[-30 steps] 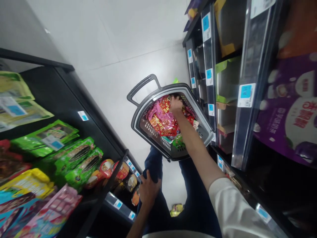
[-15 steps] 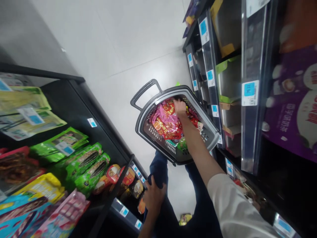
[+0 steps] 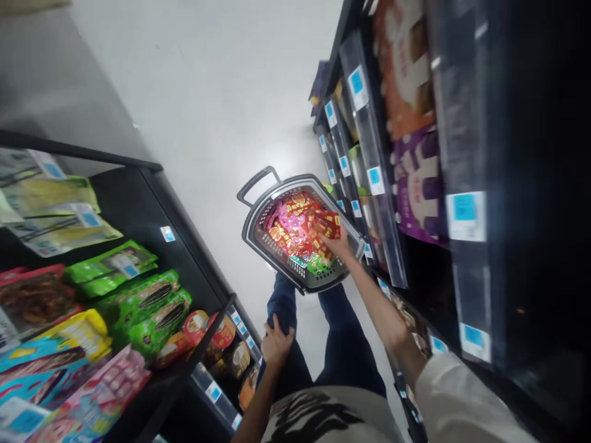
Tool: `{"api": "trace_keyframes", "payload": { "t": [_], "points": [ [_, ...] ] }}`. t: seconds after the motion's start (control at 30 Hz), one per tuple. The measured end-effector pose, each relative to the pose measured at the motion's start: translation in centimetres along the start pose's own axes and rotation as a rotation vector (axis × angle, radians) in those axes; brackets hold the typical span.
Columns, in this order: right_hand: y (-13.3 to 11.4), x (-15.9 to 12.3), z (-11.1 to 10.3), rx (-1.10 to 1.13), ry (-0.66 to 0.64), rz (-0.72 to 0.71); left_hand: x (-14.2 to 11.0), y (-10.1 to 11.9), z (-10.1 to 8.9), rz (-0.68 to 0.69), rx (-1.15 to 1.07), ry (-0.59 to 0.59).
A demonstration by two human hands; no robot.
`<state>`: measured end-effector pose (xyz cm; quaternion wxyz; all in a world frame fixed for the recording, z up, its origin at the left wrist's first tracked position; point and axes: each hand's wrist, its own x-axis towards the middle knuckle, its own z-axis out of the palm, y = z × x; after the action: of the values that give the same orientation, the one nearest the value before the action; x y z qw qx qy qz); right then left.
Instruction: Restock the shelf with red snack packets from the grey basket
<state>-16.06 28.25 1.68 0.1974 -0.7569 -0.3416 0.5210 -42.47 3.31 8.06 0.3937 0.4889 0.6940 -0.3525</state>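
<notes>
My right hand grips a red snack packet by its edge, just above the shopping basket. Inside the dark, grey-rimmed basket lie pink and red candy bags with orange pictures. A green packet rests at the basket's near end. Fingers spread, my left hand lies on my left knee and holds nothing. The basket's folding handle sticks out at its far left.
Green sunflower-seed bags, a pink packet and round red-lidded tubs fill the left shelf. On the right stands a dark shelf with price tags and a purple bag. Pale floor runs between them.
My right hand has come up from inside the basket with a red packet and moved toward its right side. My left hand stays on the knee. The camera view has shifted.
</notes>
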Motion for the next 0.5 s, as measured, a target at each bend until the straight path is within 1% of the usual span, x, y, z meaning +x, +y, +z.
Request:
{"api": "trace_keyframes", "payload": {
  "t": [0.07, 0.13, 0.2, 0.3, 0.37, 0.4, 0.43, 0.47, 0.5],
  "points": [
    [-1.5, -4.9, -1.6, 0.255, -0.015, 0.193, -1.2, 0.1, -2.0, -0.033, -0.142, -0.067],
    [-3.8, -10.0, -3.3, 0.503, -0.059, 0.300, -2.7, 0.1, -4.9, 0.001, -0.340, -0.098],
    [-6.5, -15.2, -5.0, 0.671, -0.131, 0.319, -4.5, 0.0, -8.5, 0.095, -0.499, -0.079],
    [-10.8, -22.4, -7.1, 0.772, -0.209, 0.316, -7.8, -0.4, -15.0, 0.257, -0.618, -0.017],
    [-13.3, -26.5, -7.9, 0.797, -0.232, 0.323, -10.7, -0.8, -19.8, 0.383, -0.709, 0.039],
    [-14.4, -28.4, -8.0, 0.807, -0.249, 0.321, -12.4, -1.1, -22.3, 0.481, -0.813, 0.098],
    [-15.3, -30.2, -7.9, 0.817, -0.265, 0.311, -14.3, -1.3, -24.7, 0.602, -0.883, 0.184],
    [-16.0, -32.0, -7.7, 0.826, -0.282, 0.298, -16.4, -1.5, -27.0, 0.715, -0.881, 0.277],
    [-16.6, -33.8, -7.4, 0.835, -0.297, 0.283, -18.6, -1.8, -29.0, 0.815, -0.827, 0.368]
  ]
}}
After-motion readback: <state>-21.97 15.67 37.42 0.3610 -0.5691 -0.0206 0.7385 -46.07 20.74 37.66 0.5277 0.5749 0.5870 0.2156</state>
